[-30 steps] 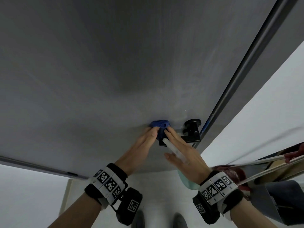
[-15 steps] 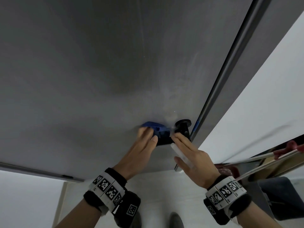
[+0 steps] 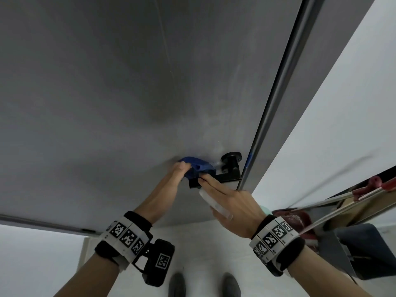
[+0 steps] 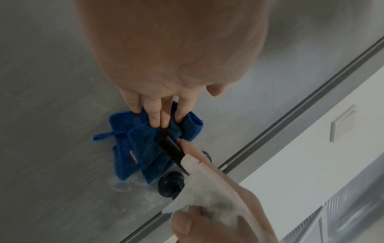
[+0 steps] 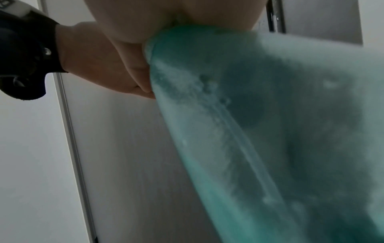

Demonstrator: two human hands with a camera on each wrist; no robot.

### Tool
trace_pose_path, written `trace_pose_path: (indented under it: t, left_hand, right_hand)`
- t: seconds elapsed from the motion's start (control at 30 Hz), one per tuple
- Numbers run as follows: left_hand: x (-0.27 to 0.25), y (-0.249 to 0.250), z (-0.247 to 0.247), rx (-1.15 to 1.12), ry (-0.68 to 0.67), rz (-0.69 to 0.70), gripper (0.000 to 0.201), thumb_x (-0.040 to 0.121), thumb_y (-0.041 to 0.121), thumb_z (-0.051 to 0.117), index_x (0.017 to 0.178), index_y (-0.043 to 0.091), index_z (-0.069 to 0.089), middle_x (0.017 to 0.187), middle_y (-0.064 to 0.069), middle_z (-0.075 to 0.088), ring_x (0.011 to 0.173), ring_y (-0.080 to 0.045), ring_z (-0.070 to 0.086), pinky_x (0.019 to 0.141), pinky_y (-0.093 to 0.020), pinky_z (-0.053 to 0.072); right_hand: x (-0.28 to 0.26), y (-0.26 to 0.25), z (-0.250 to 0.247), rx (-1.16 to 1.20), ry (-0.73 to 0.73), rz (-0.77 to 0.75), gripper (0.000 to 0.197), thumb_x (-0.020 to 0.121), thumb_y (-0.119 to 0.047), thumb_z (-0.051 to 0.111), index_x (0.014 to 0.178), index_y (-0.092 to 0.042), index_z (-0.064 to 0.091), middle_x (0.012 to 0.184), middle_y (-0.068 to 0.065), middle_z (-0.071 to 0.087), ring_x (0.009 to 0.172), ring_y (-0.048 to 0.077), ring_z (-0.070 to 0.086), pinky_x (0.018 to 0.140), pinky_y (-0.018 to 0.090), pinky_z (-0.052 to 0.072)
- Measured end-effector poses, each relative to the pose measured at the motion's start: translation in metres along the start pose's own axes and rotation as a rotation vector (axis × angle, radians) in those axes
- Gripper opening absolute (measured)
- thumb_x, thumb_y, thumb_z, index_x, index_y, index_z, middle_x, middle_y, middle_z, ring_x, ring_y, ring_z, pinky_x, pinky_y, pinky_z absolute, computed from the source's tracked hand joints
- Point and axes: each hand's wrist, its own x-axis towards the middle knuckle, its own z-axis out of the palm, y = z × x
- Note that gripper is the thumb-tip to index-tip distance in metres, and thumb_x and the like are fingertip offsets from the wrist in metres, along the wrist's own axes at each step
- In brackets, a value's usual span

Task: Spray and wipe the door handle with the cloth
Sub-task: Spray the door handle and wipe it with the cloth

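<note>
A black lever door handle sits on a grey door. A blue cloth is draped over the lever's free end. My left hand presses it there with straight fingers; the thumb stays apart. The left wrist view shows the cloth hanging behind the lever, beside the round rose. My right hand grips a spray bottle, whose white head points at the lever. Its teal body fills the right wrist view.
The door's edge and frame run just right of the handle, with a white wall beyond. A wall switch is on that wall. Metal bars and a red object lie at the right. My shoes stand below.
My left hand has rubbed the cloth a little along the lever, and its thumb now lies by the cloth. The right hand has stayed at the lever with the bottle.
</note>
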Motion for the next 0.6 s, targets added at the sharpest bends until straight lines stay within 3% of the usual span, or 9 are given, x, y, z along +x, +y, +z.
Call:
trace_pose_path:
  t: [0.07, 0.13, 0.23, 0.37, 0.47, 0.53, 0.6]
  left_hand:
    - [0.002, 0.004, -0.004, -0.015, -0.016, -0.033, 0.053, 0.100, 0.058, 0.019, 0.144, 0.038, 0.039, 0.138, 0.030, 0.040, 0.132, 0.014, 0.033, 0.107, -0.015, 0.015]
    - [0.002, 0.004, -0.006, -0.008, -0.051, -0.063, 0.064, 0.090, 0.067, 0.020, 0.145, 0.038, 0.036, 0.142, 0.030, 0.039, 0.134, 0.013, 0.031, 0.109, -0.018, 0.014]
    - [0.004, 0.004, -0.008, -0.001, -0.082, -0.085, 0.069, 0.100, 0.059, 0.015, 0.157, 0.023, 0.031, 0.158, 0.019, 0.032, 0.145, 0.006, 0.025, 0.110, -0.016, 0.014]
    - [0.006, 0.005, -0.007, -0.011, -0.077, -0.057, 0.061, 0.105, 0.050, 0.013, 0.154, 0.021, 0.035, 0.149, 0.019, 0.037, 0.141, 0.005, 0.029, 0.105, -0.010, 0.018]
    - [0.006, 0.004, -0.006, -0.048, -0.056, -0.050, 0.053, 0.105, 0.054, 0.018, 0.141, 0.031, 0.049, 0.144, 0.018, 0.047, 0.137, 0.004, 0.040, 0.106, -0.014, 0.023]
    - [0.002, 0.006, -0.003, -0.057, -0.050, -0.049, 0.043, 0.101, 0.062, 0.021, 0.119, 0.043, 0.056, 0.129, 0.026, 0.057, 0.124, 0.013, 0.048, 0.099, -0.008, 0.029]
    - [-0.006, 0.009, 0.001, -0.079, -0.043, -0.061, 0.036, 0.103, 0.055, 0.023, 0.106, 0.047, 0.058, 0.109, 0.034, 0.061, 0.108, 0.023, 0.052, 0.088, 0.002, 0.032]
  right_hand:
    - [0.004, 0.002, 0.002, 0.012, 0.023, -0.029, 0.057, 0.093, -0.030, 0.039, 0.149, -0.027, 0.032, 0.165, -0.011, 0.018, 0.082, 0.018, 0.071, 0.054, 0.034, 0.056]
    - [0.006, 0.002, 0.001, 0.027, 0.019, -0.016, 0.060, 0.091, -0.032, 0.038, 0.150, -0.028, 0.030, 0.164, -0.013, 0.019, 0.077, 0.018, 0.070, 0.055, 0.034, 0.056]
    - [0.004, 0.002, 0.003, 0.018, 0.000, 0.028, 0.068, 0.085, -0.033, 0.043, 0.151, -0.027, 0.028, 0.161, -0.012, 0.025, 0.065, 0.017, 0.067, 0.052, 0.033, 0.055]
    - [0.001, 0.007, 0.007, -0.082, -0.056, 0.034, 0.076, 0.080, -0.029, 0.059, 0.150, -0.025, 0.030, 0.158, -0.006, 0.029, 0.061, 0.018, 0.066, 0.046, 0.027, 0.045]
    - [-0.005, 0.003, 0.006, -0.106, -0.068, 0.059, 0.072, 0.081, -0.028, 0.056, 0.149, -0.025, 0.032, 0.158, -0.005, 0.029, 0.058, 0.019, 0.065, 0.045, 0.025, 0.036]
    - [-0.009, -0.002, 0.008, -0.100, -0.077, 0.070, 0.076, 0.080, -0.030, 0.060, 0.149, -0.025, 0.031, 0.159, -0.003, 0.027, 0.058, 0.019, 0.065, 0.046, 0.025, 0.039]
    - [-0.016, -0.008, 0.010, -0.080, -0.079, 0.080, 0.079, 0.078, -0.031, 0.064, 0.149, -0.025, 0.031, 0.160, -0.001, 0.025, 0.060, 0.019, 0.066, 0.047, 0.027, 0.044]
